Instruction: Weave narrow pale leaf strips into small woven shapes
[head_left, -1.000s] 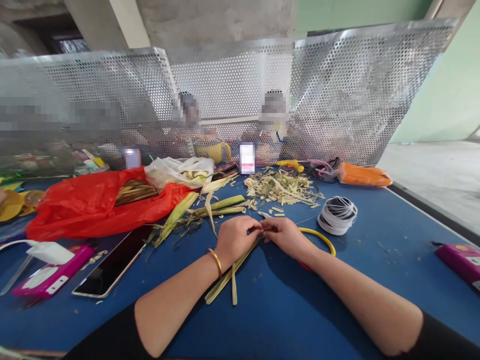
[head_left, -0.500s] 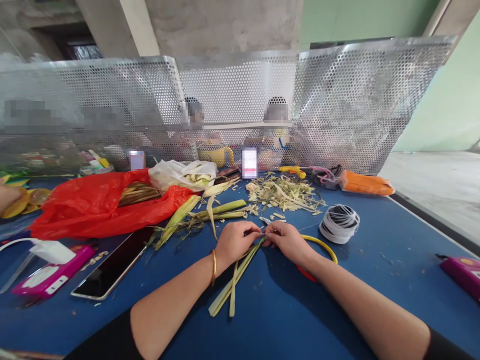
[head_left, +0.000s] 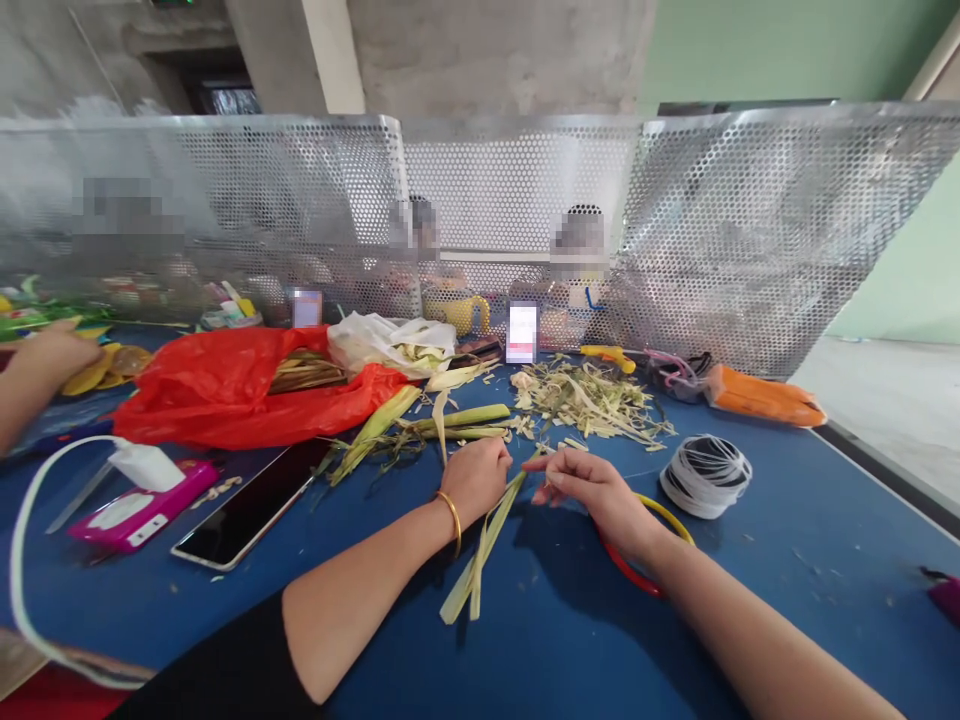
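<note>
My left hand (head_left: 480, 478), with a gold bangle on the wrist, is closed around the upper end of a bundle of pale green leaf strips (head_left: 480, 555) that trails toward me on the blue table (head_left: 570, 640). My right hand (head_left: 592, 485) sits just to the right, fingers pinched together at the tip of a thin strip beside the bundle. Under my right wrist lies a red and yellow ring (head_left: 637, 575).
A red plastic bag (head_left: 225, 395) with leaves, a white bag (head_left: 390, 345), green stalks (head_left: 420, 425), a heap of leaf scraps (head_left: 589, 400), a coil of white cord (head_left: 705, 475), a phone (head_left: 247, 505), a pink case (head_left: 142, 505), an orange pouch (head_left: 761, 395). Another person's hand (head_left: 45, 360) at far left. A perforated metal screen (head_left: 750, 230) stands behind.
My hands, which were touching over the strips, have drawn a little apart. The view has shifted left, bringing another person's hand into sight.
</note>
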